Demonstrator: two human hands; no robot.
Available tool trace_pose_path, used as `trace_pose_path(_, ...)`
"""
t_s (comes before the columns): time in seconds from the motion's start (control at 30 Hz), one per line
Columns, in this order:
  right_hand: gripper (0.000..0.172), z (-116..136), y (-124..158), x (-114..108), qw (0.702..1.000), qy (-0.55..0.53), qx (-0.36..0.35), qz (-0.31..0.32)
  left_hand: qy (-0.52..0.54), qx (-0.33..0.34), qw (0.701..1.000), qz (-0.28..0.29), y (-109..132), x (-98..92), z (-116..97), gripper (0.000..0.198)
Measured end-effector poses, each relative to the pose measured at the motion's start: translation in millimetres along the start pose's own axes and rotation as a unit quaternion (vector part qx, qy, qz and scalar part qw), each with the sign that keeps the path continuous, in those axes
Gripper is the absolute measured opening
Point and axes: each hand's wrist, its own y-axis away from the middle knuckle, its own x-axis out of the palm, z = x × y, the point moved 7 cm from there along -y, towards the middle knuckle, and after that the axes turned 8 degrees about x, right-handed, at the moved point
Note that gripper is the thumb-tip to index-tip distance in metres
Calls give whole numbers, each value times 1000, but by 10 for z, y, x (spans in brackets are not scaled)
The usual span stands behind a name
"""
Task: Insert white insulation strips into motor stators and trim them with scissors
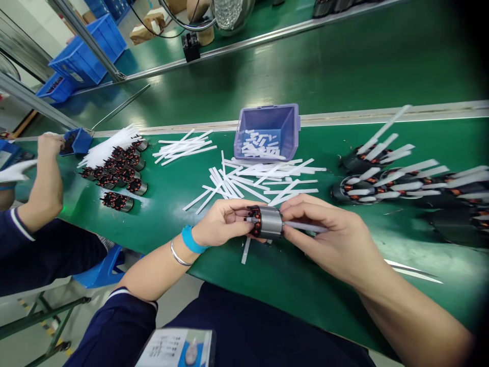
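A motor stator with a grey steel body and copper windings lies on its side between my hands. My left hand is closed round its black-capped end, thumb in front and fingers partly hidden behind. With thumb and fingers my right hand pinches a white paper strip at the stator's right end; the strip seems to enter the stator there. Beneath and behind my hands many loose white strips are spread over the green table.
A purple bin with short white pieces stands behind the strips. Stators with strips sticking out are on the right, near tweezers. Grouped stators stand left. A co-worker's arm reaches toward a blue bin.
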Motion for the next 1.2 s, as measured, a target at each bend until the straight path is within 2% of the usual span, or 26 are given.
trace_pose_path(0.13,8,-136,-5,54,998,-34,44,-3,-88,12,996,-30,17,-42,16,39)
trace_pose_path(0.23,2,-212,-11,77,998,-5,58,-12,-127,23,990,-54,36,-64,38,33)
trace_pose_path(0.37,7,-294,-15,128,996,-6,83,12,-169,24,983,-67,55,-90,49,20)
trace_pose_path(0.43,7,-319,-9,130,995,-19,94,15,-159,8,986,-58,56,-87,65,19)
trace_pose_path(0.57,6,-311,3,129,995,-26,96,18,-110,0,993,-49,47,-65,68,33)
trace_pose_path(0.7,6,-300,5,162,994,-29,98,28,-81,11,995,-65,37,-74,60,25)
trace_pose_path(0.87,6,-355,17,147,993,-27,112,10,-58,11,996,-64,14,-72,87,25)
trace_pose_path(1.1,5,-375,6,159,992,-13,121,30,-102,-6,989,-108,32,-89,87,22)
trace_pose_path(1.2,6,-382,-15,169,990,-23,133,42,-85,-20,990,-113,28,-97,88,16)
